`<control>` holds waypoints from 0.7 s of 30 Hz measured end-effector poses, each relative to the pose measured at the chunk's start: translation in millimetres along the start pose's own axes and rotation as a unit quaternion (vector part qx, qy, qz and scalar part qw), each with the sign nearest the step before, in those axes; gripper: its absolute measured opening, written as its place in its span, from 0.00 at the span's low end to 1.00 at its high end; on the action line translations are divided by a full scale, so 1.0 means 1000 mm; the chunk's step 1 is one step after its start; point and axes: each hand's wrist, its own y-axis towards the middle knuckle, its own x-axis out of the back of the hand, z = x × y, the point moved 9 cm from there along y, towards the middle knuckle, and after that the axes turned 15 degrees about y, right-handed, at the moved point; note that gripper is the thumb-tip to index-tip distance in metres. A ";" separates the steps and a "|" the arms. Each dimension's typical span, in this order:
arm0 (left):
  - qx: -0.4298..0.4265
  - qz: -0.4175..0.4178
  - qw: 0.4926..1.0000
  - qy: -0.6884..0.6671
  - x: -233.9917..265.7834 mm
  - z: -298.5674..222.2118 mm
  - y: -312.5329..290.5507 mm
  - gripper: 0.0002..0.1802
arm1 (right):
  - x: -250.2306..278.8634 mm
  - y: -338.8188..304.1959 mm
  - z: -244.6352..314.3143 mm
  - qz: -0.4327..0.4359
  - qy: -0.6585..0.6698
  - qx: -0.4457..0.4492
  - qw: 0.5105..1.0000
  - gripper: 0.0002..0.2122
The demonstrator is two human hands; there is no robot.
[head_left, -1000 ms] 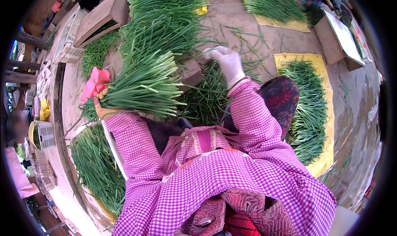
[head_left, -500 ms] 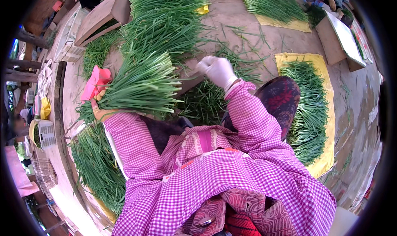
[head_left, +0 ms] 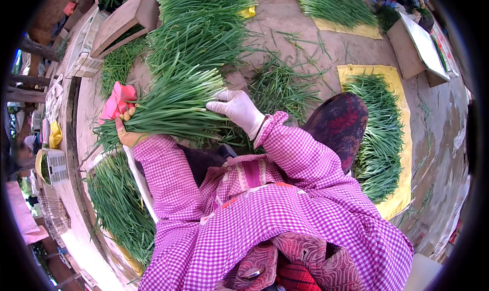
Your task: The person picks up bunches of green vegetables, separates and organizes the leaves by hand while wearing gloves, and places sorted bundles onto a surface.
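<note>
A thick bunch of green chives [head_left: 173, 105] lies across my left hand [head_left: 130, 125], which grips it near the leafy end in a tan glove. A bright pink piece of cloth or plastic [head_left: 119, 100] sits against those fingers; how it is fastened is hidden. The pale cut ends of the bunch point right. There my right hand [head_left: 239, 110], in a thin white glove, has thumb and forefinger closed on some stalk ends. Loose green trimmings [head_left: 280, 89] lie on the ground just beyond the right hand.
A long heap of chives [head_left: 198, 36] stretches ahead. More chives lie on a yellow sheet [head_left: 402, 153] to my right and in a pile [head_left: 119, 204] at my left. Wooden stands [head_left: 127, 21] and a white-topped stand [head_left: 417, 41] are farther off. Other people work at the far corners.
My right hand has come left and down from above the trimmings to the pale ends of the bunch. My left hand still holds the chives in nearly the same place.
</note>
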 end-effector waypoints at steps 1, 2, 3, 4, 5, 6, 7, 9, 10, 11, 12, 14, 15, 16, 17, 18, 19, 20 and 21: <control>-0.003 -0.016 1.000 0.014 -0.002 -0.001 -0.003 0.13 | -0.003 -0.003 0.001 -0.003 0.036 -0.016 0.999 0.15; 0.006 0.000 1.000 -0.006 -0.003 0.002 -0.002 0.13 | -0.002 -0.003 0.002 -0.009 0.063 -0.019 0.998 0.13; 0.016 0.016 0.999 -0.027 -0.004 0.005 -0.002 0.13 | -0.002 -0.003 0.003 -0.015 0.088 -0.022 0.996 0.11; 0.025 0.032 0.998 -0.047 -0.005 0.008 -0.001 0.13 | -0.001 -0.004 0.004 -0.021 0.114 -0.025 0.993 0.09; 0.021 0.039 0.998 -0.040 -0.005 0.009 -0.001 0.14 | 0.001 -0.004 0.009 -0.027 0.131 -0.010 0.991 0.09; 0.016 0.045 0.998 -0.033 -0.005 0.010 0.000 0.14 | 0.004 -0.005 0.014 -0.034 0.146 0.005 0.989 0.08; 0.012 0.051 0.998 -0.026 -0.005 0.010 0.000 0.14 | 0.008 -0.006 0.019 -0.041 0.162 0.020 0.986 0.08; 0.013 0.007 1.000 -0.020 0.007 0.006 0.004 0.15 | 0.024 -0.005 0.018 -0.060 0.284 -0.045 0.956 0.08; 0.012 -0.015 1.000 -0.017 0.014 0.002 0.007 0.15 | 0.036 -0.003 0.030 -0.073 0.266 0.003 0.961 0.07; 0.008 -0.019 1.000 0.000 0.021 -0.001 0.012 0.15 | 0.049 -0.001 0.042 -0.086 0.247 0.050 0.964 0.07; 0.004 -0.022 1.000 0.018 0.031 -0.004 0.018 0.15 | 0.067 0.002 0.050 -0.097 0.215 0.082 0.968 0.07; 0.004 0.065 0.998 0.015 0.027 -0.013 0.016 0.17 | 0.091 0.002 0.067 -0.112 0.150 0.098 0.977 0.08; 0.015 0.023 0.999 0.026 0.034 -0.013 0.017 0.17 | 0.105 0.003 0.068 -0.141 0.040 0.091 0.985 0.08; 0.025 -0.019 0.999 0.038 0.041 -0.013 0.018 0.17 | 0.113 -0.002 0.085 -0.190 -0.194 0.158 0.949 0.09; 0.035 -0.061 0.996 0.050 0.048 -0.014 0.018 0.16 | 0.110 -0.009 0.098 -0.227 -0.416 0.216 0.854 0.10; 0.020 -0.010 1.000 0.008 0.032 -0.014 0.010 0.15 | 0.106 -0.008 0.096 -0.211 -0.385 0.206 0.874 0.10; 0.010 -0.019 1.000 0.008 0.036 -0.013 0.014 0.15 | 0.099 -0.008 0.092 -0.195 -0.354 0.197 0.893 0.11; 0.000 -0.029 1.000 0.008 0.043 -0.012 0.020 0.14 | 0.092 -0.006 0.089 -0.178 -0.321 0.188 0.911 0.11; -0.009 -0.037 0.999 0.008 0.051 -0.011 0.026 0.14 | 0.088 0.003 0.069 -0.117 -0.234 0.147 0.954 0.12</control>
